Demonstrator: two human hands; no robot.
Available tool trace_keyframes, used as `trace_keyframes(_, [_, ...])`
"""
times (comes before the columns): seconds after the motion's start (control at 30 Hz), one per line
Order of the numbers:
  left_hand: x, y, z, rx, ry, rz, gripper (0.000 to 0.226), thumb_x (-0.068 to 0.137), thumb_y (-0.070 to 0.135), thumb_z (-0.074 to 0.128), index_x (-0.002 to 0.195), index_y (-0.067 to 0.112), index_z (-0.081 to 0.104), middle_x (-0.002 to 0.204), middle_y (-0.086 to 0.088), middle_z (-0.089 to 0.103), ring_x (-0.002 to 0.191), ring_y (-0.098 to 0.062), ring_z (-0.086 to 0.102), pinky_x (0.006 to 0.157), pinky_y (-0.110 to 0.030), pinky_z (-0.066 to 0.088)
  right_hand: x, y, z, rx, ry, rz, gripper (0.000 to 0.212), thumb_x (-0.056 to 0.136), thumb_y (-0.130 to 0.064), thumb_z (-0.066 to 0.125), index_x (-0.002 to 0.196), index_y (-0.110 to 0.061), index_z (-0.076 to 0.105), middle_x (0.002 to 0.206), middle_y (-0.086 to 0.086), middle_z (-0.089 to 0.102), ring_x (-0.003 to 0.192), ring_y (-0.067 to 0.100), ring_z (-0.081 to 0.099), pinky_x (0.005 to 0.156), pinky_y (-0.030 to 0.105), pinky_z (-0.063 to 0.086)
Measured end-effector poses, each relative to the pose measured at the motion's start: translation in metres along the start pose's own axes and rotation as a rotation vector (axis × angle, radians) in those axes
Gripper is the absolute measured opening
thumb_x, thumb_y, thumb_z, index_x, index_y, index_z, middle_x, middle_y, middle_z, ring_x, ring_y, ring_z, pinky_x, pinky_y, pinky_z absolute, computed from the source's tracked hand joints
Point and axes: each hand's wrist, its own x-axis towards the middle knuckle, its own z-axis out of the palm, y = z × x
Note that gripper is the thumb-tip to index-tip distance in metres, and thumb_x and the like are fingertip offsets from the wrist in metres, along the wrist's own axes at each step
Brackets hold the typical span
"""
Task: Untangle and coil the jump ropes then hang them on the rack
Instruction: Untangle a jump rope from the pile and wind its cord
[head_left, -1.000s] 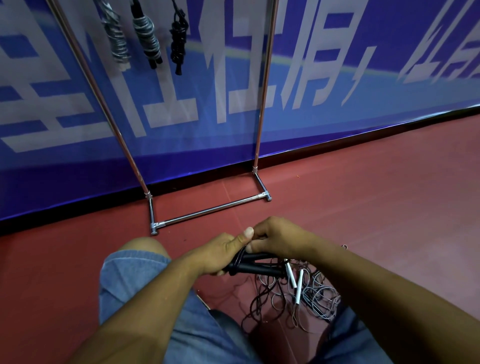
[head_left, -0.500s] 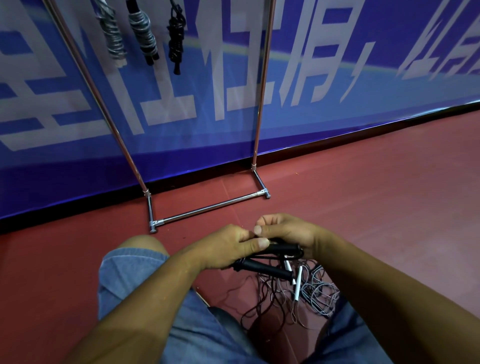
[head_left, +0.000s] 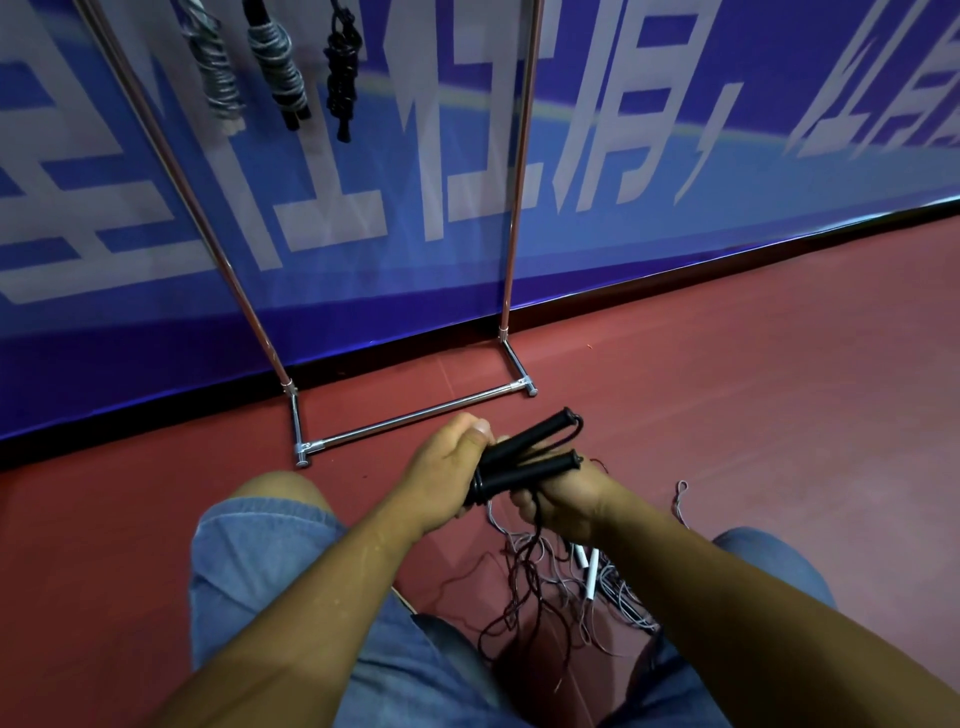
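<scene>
Both black handles (head_left: 524, 460) have swung up from near level and now slant away to the right, side by side, their butt ends together in the left hand (head_left: 447, 467), which grips the 2. The right hand (head_left: 566, 499) has dropped from the upper handle to just beneath them, fingers curled, seemingly around the cord (head_left: 524, 582), though the handles partly hide its grip. That cord trails down to the red floor (head_left: 727, 415) between the knees, beside a grey tangle (head_left: 613, 597) with white handles (head_left: 589, 569). Beyond stands the rack (head_left: 415, 415) against a blue banner (head_left: 675, 234), with 3 coiled ropes (head_left: 275, 67) hanging at its top.
</scene>
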Motion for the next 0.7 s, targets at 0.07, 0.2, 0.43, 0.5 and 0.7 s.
trace_keyframes(0.07, [0.002,-0.002,0.001,-0.006,0.067,-0.012,0.032,0.110,0.035,0.039,0.088,0.017,0.054,0.067,-0.016,0.060,0.043,-0.021,0.049,0.040,-0.026,0.039,0.003,0.003,0.009,0.005,0.038,-0.012,0.031,0.105,-0.011,0.040,0.094,-0.011,0.069,0.072,0.003,0.059,0.050,0.007,0.046,0.046,0.018,0.037])
trace_keyframes(0.2, [0.007,-0.005,0.000,0.008,0.215,-0.076,0.037,0.110,0.038,0.038,0.085,0.015,0.054,0.058,-0.006,0.055,0.038,-0.018,0.048,0.037,-0.024,0.038,0.003,0.010,0.018,-0.094,0.055,-0.059,0.023,0.102,-0.011,0.051,0.110,0.001,0.068,0.076,0.006,0.062,0.054,0.011,0.051,0.047,0.022,0.040])
trace_keyframes(0.43, [0.014,-0.021,-0.006,0.093,0.371,-0.114,0.045,0.107,0.051,0.035,0.083,0.019,0.056,0.065,-0.004,0.061,0.056,-0.024,0.057,0.057,-0.040,0.048,-0.007,0.018,0.039,-0.520,0.152,-0.214,0.028,0.102,-0.013,0.049,0.085,-0.028,0.064,0.076,0.002,0.068,0.054,0.015,0.060,0.052,0.026,0.046])
trace_keyframes(0.5, [0.013,-0.022,-0.009,0.166,0.383,-0.112,0.046,0.108,0.051,0.034,0.080,0.020,0.054,0.071,-0.004,0.062,0.065,-0.024,0.058,0.061,-0.038,0.045,-0.010,0.020,0.043,-0.704,0.151,-0.278,0.029,0.101,-0.019,0.051,0.077,-0.033,0.058,0.074,0.000,0.068,0.053,0.011,0.060,0.056,0.027,0.048])
trace_keyframes(0.7, [0.011,-0.026,-0.010,0.291,0.426,-0.084,0.044,0.109,0.049,0.034,0.075,0.024,0.043,0.070,0.003,0.053,0.063,-0.017,0.049,0.057,-0.035,0.032,-0.014,0.016,0.046,-1.080,0.172,-0.393,0.019,0.094,-0.033,0.055,0.087,-0.017,0.062,0.078,0.001,0.064,0.073,0.020,0.059,0.066,0.037,0.046])
